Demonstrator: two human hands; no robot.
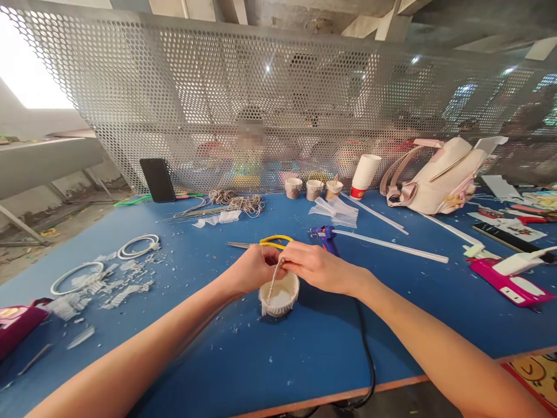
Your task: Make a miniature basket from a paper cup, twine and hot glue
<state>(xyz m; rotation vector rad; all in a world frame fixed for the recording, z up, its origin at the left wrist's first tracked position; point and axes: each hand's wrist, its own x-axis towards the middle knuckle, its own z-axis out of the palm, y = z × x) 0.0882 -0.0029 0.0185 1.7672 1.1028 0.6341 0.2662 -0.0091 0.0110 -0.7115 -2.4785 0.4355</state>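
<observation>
A small whitish cup (278, 299) with a ribbed outer wrap stands on the blue table (243, 360) in front of me. A thin twisted cord (273, 283) rises from its left inner side to my fingertips. My left hand (257, 268) is over the cup's back left rim, its fingers pinched at the cord's upper end. From the right, my right hand (307, 264) meets it there, fingers closed on the same cord. Just behind my hands lie yellow-handled scissors (275, 239). A blue glue gun (325, 237) with a long white stick rests behind my right hand.
Three small cups (314, 189), stacked paper cups (364, 177) and a backpack (441, 174) stand along the back. Cord bundles (237, 203) and a black phone (157, 180) are back left. White rings (139, 247) and scraps lie left. A pink power strip (509, 284) lies right.
</observation>
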